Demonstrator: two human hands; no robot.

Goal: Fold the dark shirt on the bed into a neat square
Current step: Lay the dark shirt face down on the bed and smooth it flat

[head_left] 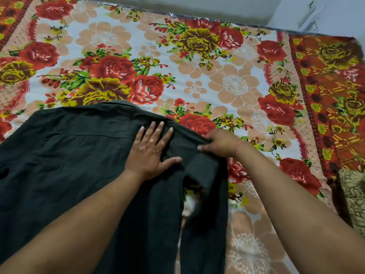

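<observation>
While the dark shirt (69, 155) lies spread on the bed (207, 80), left hand (150, 151) pressing it flat, fingers (152, 126) straight, right hand (221, 142) pinching its shoulder edge.

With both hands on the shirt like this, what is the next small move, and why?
Probably draw the shoulder edge that the right hand pinches inward over the dark shirt, up to the flat left hand, which pins the cloth as a fold line. The sleeve already lies down along that side, so this side fold seems begun.
</observation>
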